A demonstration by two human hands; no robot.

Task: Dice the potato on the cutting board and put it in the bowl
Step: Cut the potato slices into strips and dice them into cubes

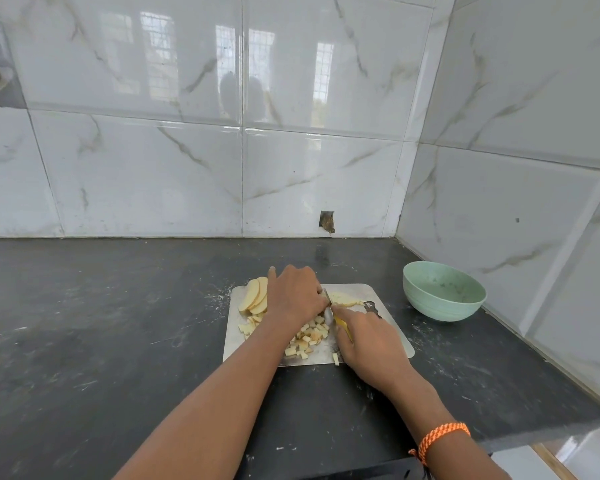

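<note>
Zero labels or writing to read. Both hands sit over the cutting board on the dark desk: left hand curled down on potato, right hand gripping a yellow-handled knife. Diced bits and slices cover the board; green bowl stands right.

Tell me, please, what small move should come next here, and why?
Probably one more cut downward: the right hand holds the knife against potato under the left hand, while uncut slices lie on the cutting board and the bowl holds no dice yet.
</note>
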